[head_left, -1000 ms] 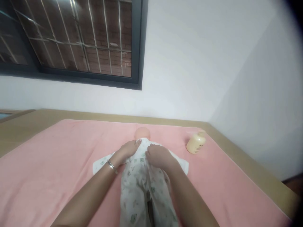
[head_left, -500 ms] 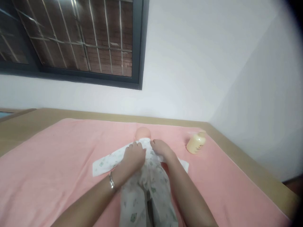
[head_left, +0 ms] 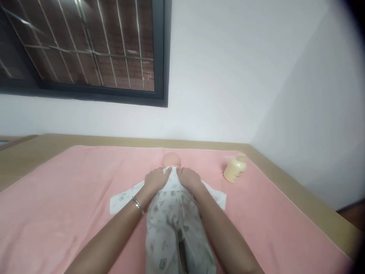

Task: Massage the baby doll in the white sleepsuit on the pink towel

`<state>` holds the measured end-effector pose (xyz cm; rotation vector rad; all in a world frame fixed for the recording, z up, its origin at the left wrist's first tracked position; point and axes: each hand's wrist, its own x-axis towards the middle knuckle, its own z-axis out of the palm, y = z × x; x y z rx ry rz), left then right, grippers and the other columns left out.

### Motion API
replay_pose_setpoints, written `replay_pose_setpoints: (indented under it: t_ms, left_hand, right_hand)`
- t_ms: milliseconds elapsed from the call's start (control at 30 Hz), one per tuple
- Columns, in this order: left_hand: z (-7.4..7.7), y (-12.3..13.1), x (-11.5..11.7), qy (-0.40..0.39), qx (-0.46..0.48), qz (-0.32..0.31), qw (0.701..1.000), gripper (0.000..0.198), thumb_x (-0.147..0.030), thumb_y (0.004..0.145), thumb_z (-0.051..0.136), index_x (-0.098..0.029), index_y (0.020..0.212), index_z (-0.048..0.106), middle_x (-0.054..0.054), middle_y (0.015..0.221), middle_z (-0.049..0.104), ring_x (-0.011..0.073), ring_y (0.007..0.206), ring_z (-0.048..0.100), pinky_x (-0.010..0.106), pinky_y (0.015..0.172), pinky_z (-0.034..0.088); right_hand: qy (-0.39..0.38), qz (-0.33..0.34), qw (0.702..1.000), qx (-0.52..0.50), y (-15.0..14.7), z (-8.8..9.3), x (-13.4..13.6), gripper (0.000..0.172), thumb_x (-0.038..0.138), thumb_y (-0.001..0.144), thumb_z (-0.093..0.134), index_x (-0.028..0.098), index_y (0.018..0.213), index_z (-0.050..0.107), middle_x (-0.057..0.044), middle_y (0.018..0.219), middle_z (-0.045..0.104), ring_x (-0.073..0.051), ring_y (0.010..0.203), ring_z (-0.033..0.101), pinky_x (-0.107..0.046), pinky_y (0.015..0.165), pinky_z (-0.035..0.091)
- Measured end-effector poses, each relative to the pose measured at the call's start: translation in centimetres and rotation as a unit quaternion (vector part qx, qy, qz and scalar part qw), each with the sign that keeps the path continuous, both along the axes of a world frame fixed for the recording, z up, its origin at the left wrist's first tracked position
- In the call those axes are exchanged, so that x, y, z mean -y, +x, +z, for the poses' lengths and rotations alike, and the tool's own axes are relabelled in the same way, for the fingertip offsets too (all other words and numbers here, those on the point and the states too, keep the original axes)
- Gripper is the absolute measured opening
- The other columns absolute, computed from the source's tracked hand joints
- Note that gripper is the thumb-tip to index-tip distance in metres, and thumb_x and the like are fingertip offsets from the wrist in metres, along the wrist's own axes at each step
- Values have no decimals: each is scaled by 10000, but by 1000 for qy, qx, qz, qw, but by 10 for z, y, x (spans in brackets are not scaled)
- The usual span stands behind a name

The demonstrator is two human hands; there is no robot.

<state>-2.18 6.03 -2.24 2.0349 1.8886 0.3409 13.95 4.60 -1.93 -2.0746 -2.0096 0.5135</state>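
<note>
A baby doll lies lengthwise in front of me, its smooth head away from me. It wears a white patterned top with sleeves spread to both sides, and matching patterned trousers. My left hand, with a silver bangle on the wrist, is closed on the top at the doll's left-side shoulder in view, thumb near the neckline. At the opposite shoulder, my right hand grips the top likewise, its thumb by the neck. The fingertips of both hands are partly hidden.
A pink cloth covers most of the wooden surface under the doll. To the right of the doll stands a pale yellow pump bottle. Behind are a white wall and a dark-framed window with bars.
My left hand has moved up from the doll's chest to the shoulder, uncovering the front and waist. My right hand stays by the other shoulder, its thumb nearer the neck.
</note>
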Motion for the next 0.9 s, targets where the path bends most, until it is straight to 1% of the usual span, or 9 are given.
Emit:
replay_pose_setpoints:
  t_ms: [67, 167, 267, 400, 633, 767, 900]
  left_hand:
    - [-4, 1, -1, 0, 2, 8, 1000, 828, -749, 834, 157, -109, 1075, 624, 199, 1075, 669, 329, 999, 631, 365, 785, 446]
    - [-13, 0, -5, 3, 4, 18, 1000, 841, -759, 826, 151, -111, 1058, 634, 195, 1058, 675, 340, 985, 634, 378, 776, 453]
    - [-21, -1, -10, 9, 4, 25, 1000, 808, -732, 840, 158, -125, 1075, 637, 190, 1081, 671, 333, 993, 632, 379, 774, 459]
    - [-29, -2, -14, 16, 16, 24, 999, 771, -721, 843, 168, -160, 1066, 648, 159, 1069, 683, 324, 983, 633, 391, 778, 458]
    - [-37, -4, -18, 22, 42, 27, 999, 742, -733, 833, 189, -194, 1052, 650, 132, 1050, 694, 314, 954, 641, 389, 764, 455]
    - [-39, -5, -19, 23, 42, 28, 998, 735, -731, 835, 198, -191, 1057, 645, 134, 1033, 697, 320, 945, 643, 394, 760, 458]
    - [-39, -5, -19, 25, 45, 26, 998, 734, -722, 842, 199, -180, 1068, 640, 142, 1072, 685, 324, 971, 638, 394, 776, 459]
  right_hand:
    - [-9, -7, 999, -34, 1, -9, -10, 613, 501, 957, 189, 138, 1044, 676, -166, 1050, 677, -286, 989, 616, -376, 818, 441]
    - [-1, -16, 998, -54, 2, -17, -16, 634, 548, 938, 197, 156, 982, 694, -148, 996, 692, -277, 938, 631, -366, 794, 454]
    - [7, -29, 998, -53, 1, -20, -16, 619, 549, 928, 214, 165, 975, 697, -141, 1000, 693, -277, 928, 634, -372, 791, 458]
    - [7, -37, 998, -51, -1, -21, -15, 592, 530, 923, 227, 171, 988, 694, -137, 1011, 691, -283, 941, 631, -390, 805, 459]
    - [10, -34, 998, -48, 0, -26, -19, 618, 539, 922, 203, 170, 1027, 686, -142, 1041, 683, -295, 972, 624, -401, 820, 453]
    - [3, -33, 998, -47, 0, -25, -19, 628, 547, 923, 198, 170, 1051, 683, -147, 1061, 679, -297, 991, 619, -403, 832, 447]
    - [2, -34, 998, -56, 0, -24, -17, 626, 540, 927, 202, 163, 1041, 688, -152, 1054, 680, -294, 986, 620, -402, 833, 445]
